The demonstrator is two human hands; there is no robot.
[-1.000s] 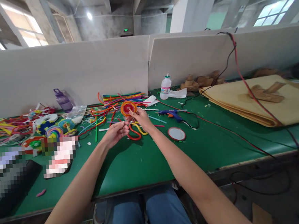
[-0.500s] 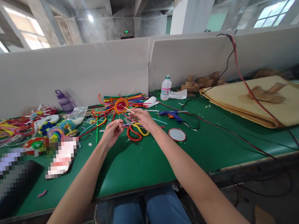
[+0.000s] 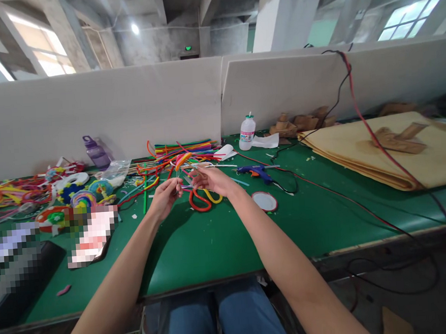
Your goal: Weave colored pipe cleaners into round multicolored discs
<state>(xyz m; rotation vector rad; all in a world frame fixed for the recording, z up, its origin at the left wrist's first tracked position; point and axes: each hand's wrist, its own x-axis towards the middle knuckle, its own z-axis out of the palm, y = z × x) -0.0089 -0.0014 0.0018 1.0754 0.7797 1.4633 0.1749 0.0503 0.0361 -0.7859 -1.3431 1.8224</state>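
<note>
Both hands up over the green table (image 3: 213, 244), near its middle. Left hand (image 3: 166, 194) has fingers pinched together on the thin stick of a coiled orange-red pipe-cleaner lollipop (image 3: 182, 160), disc tilted nearly edge-on above the hand. Right hand (image 3: 213, 179) is just beside it, fingers loosely curled, fingertips at the stick near the left hand; cannot tell if it actually grips it. Below the hands on the table lie red and yellow looped pipe cleaners (image 3: 202, 199). Behind them is a pile of straight pipe cleaners (image 3: 181, 147) in many colours. Blue glue gun (image 3: 256, 171) lies right of the hands with a black cord; a round red-rimmed lid (image 3: 264, 201) sits just in front of it. White plastic bottle (image 3: 247, 131) stands near the divider, with a pink and green label, writing too small to read. Purple bottle (image 3: 96, 151) at left by the back wall. Finished colourful lollipop pieces (image 3: 80, 196) at far left next to a blurred-out patch. Tan folded sheets (image 3: 393, 150) at right with a red cable (image 3: 360, 116) running over them. Small green sign on the far wall, illegible.
</note>
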